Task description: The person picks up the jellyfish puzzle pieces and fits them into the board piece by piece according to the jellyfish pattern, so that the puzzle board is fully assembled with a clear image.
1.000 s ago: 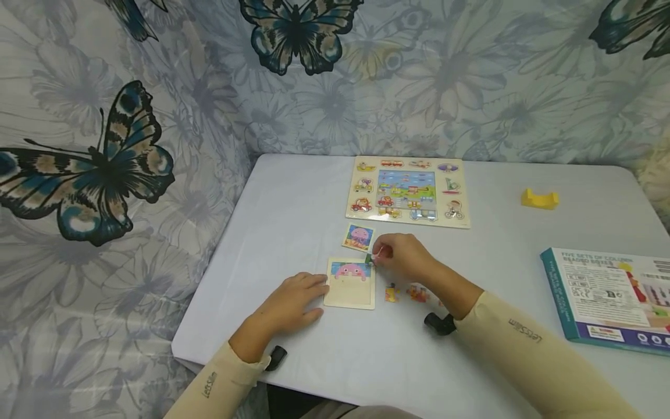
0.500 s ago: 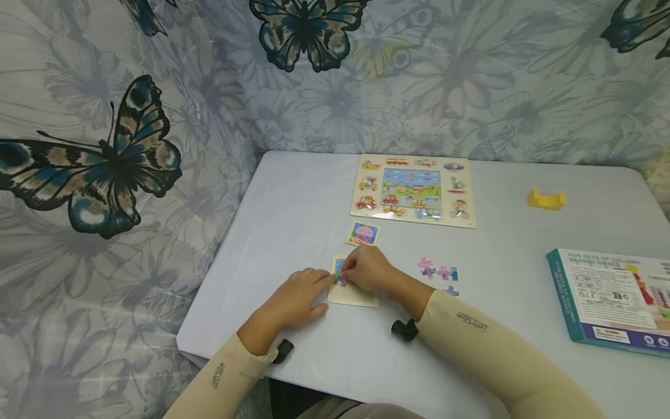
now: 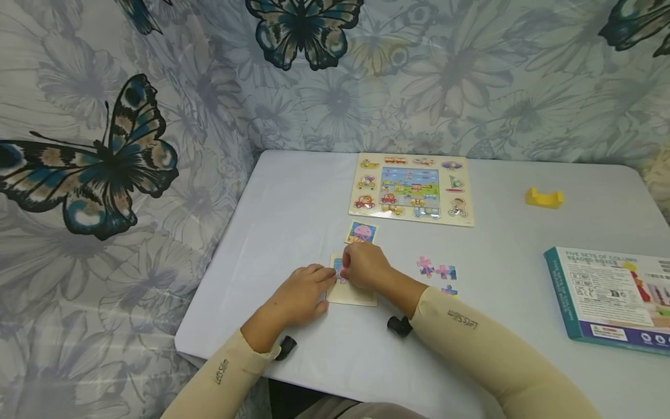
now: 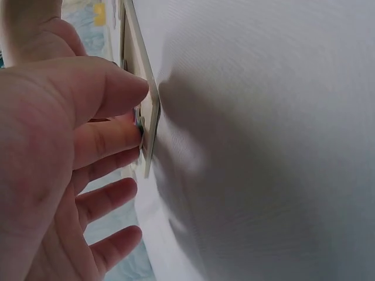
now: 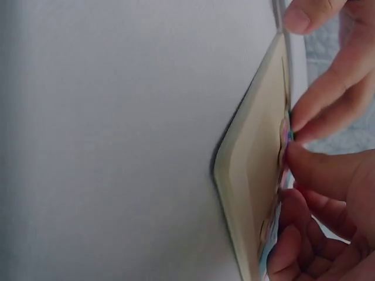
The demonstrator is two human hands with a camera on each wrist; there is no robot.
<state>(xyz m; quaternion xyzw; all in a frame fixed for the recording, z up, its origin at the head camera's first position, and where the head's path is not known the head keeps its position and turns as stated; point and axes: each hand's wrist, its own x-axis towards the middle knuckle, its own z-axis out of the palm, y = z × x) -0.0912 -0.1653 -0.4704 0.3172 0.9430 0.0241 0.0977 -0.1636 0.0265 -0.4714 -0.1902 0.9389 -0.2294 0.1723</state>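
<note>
At lower centre of frame, your puzzle board (image 3: 353, 295) was only partly filled; your left hand (image 3: 299, 294), spread, touched it; whether your right hand (image 3: 364, 266) pinched, I could not tell; loose pieces (image 3: 446, 272) waited rightward

Indoors, rm type unclear | butterfly-print walls (image 3: 335, 107) | wht tbl (image 3: 293, 198) | puzzle tray (image 3: 352, 297)

Small pale puzzle tray (image 3: 352, 297) is lying flat, near half bare wood, pink-and-blue fitted pieces (image 3: 339, 269) in its far half. Left hand (image 3: 299, 294) rests at its left edge, right hand (image 3: 363, 265) on the pieces. Loose pieces (image 3: 443, 272), pink and blue too, are off to its right.
</note>
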